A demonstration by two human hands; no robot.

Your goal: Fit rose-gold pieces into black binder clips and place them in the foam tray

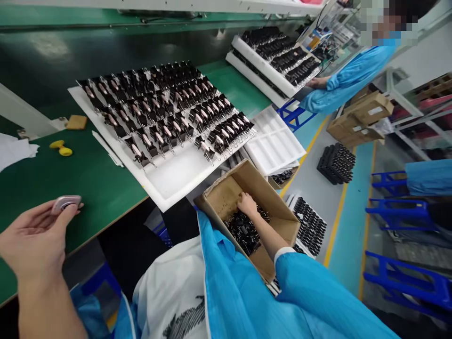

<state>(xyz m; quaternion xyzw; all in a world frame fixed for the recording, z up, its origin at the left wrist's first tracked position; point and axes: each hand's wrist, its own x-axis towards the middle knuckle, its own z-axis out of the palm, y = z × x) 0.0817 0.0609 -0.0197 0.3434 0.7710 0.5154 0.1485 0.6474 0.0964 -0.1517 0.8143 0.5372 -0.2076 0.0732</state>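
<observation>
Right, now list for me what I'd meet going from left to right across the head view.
White paper → yellow two-lobed piece → white tray of black clips → open cardboard box → black stack on the floor → blue stools at the right edge.

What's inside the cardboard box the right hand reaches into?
Black binder clips in a loose pile; the right hand hides some, and the pile's underside is covered.
</observation>
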